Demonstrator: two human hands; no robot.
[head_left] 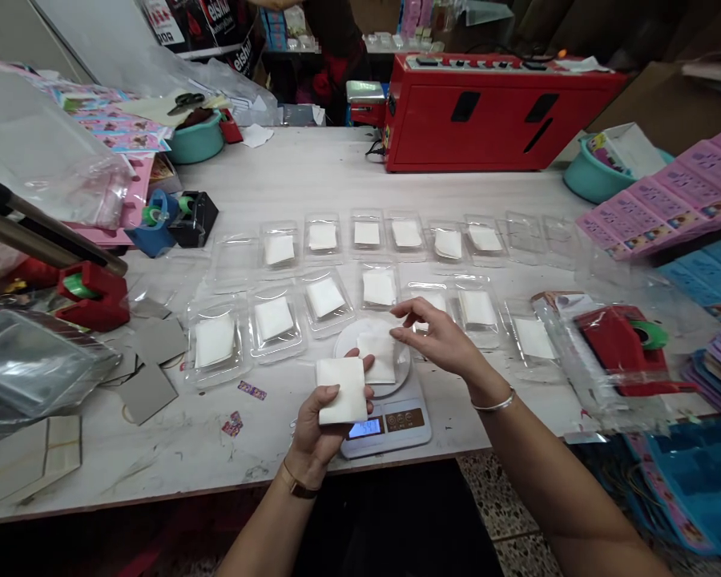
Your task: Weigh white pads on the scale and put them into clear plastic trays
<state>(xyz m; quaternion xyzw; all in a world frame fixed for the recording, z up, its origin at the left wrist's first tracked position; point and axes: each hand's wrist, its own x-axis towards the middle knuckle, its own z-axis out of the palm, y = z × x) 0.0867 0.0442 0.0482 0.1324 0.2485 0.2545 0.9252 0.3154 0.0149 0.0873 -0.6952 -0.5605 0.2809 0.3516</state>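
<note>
White table (318, 164): surface and load

Surface scuffed along the near edge. Digital scale (417, 410) stands at the middle of that edge. Clear trays (366, 215) lie in two rows across the centre. Red case (481, 120) stands by the far edge, right of middle. Grey cards (147, 393) lie towards the near left corner; two small stickers (252, 390) lie between cards and scale.
</note>
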